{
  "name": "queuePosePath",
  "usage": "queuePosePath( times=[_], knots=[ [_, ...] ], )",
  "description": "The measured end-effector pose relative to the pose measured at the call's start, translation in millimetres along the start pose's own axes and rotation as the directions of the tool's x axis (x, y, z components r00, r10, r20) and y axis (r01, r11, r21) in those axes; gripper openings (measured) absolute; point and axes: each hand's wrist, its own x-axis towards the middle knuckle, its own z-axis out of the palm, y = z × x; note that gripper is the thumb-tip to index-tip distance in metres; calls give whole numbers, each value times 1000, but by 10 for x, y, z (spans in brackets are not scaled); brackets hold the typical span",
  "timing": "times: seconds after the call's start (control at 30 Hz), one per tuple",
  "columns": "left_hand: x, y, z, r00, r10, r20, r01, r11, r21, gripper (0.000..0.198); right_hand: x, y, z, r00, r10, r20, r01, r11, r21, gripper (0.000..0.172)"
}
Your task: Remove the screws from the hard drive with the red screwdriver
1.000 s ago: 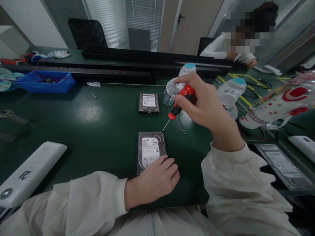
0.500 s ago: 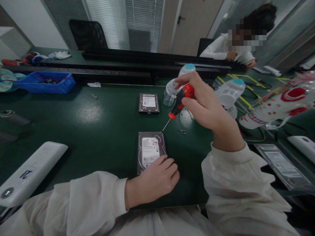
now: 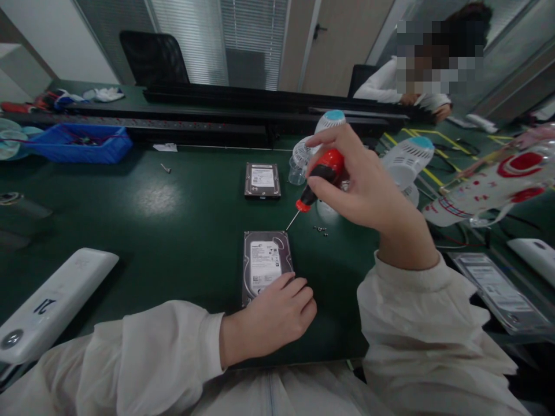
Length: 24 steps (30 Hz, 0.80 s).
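A hard drive (image 3: 265,263) lies label side up on the green table in front of me. My left hand (image 3: 277,312) is closed over its near right edge and holds it; the thumb is hidden. My right hand (image 3: 358,179) grips a red and black screwdriver (image 3: 321,176) by the handle. The screwdriver leans, with its tip at the far right corner of the drive. Several small screws (image 3: 321,230) lie on the table to the right of the drive. A second hard drive (image 3: 262,180) lies farther back.
White handheld fans (image 3: 405,162) stand behind my right hand. A blue basket (image 3: 82,147) is at the back left, a white device marked 21 (image 3: 56,306) at the left. A patterned bottle (image 3: 481,190) and a packaged drive (image 3: 503,289) are at the right. Across the table sits a person (image 3: 385,84).
The fingers of my right hand have shifted lower on the screwdriver handle, and the wrist has moved slightly right. The screwdriver tip stays at the drive's corner. My left hand has not moved.
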Motion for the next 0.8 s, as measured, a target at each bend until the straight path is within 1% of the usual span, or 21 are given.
queuePosePath(
  times=[0.13,0.2,0.3,0.37,0.4,0.47,0.53,0.57,0.63,0.73,0.8],
  knots=[
    [4,-1,3,1000,1,9,-1,1000,3,20,24,26,39,996,68,-59,-76,987,-145,49],
    [9,-2,6,1000,2,5,-2,1000,3,19,27,37,38,992,90,-88,-105,976,-189,51],
    [15,-4,10,1000,-1,-7,1,1000,0,18,19,32,3,985,135,-104,-155,964,-214,47],
    [13,-4,15,1000,-2,-14,2,1000,0,18,14,20,-25,986,149,-75,-161,968,-194,41],
    [10,-5,17,1000,-2,-18,2,1000,1,18,13,16,-36,990,133,-55,-141,976,-164,37],
    [2,-5,24,1000,-2,-24,2,1000,3,18,14,17,-42,998,60,-28,-61,996,-68,32],
    [-5,-5,29,1000,-1,-26,1,1000,5,18,18,26,-28,1000,-5,-18,6,999,42,37],
    [-5,-4,31,1000,-1,-27,1,1000,5,18,21,31,-16,1000,-11,-21,12,998,67,39],
    [-1,-3,31,1000,-2,-30,2,1000,7,18,26,35,11,999,30,-46,-29,999,17,39],
    [10,-2,27,999,-3,-33,4,1000,10,19,27,26,25,990,100,-97,-115,979,-166,41],
    [12,-3,26,999,-4,-33,4,1000,8,19,21,19,10,990,100,-95,-117,974,-194,40]
  ],
)
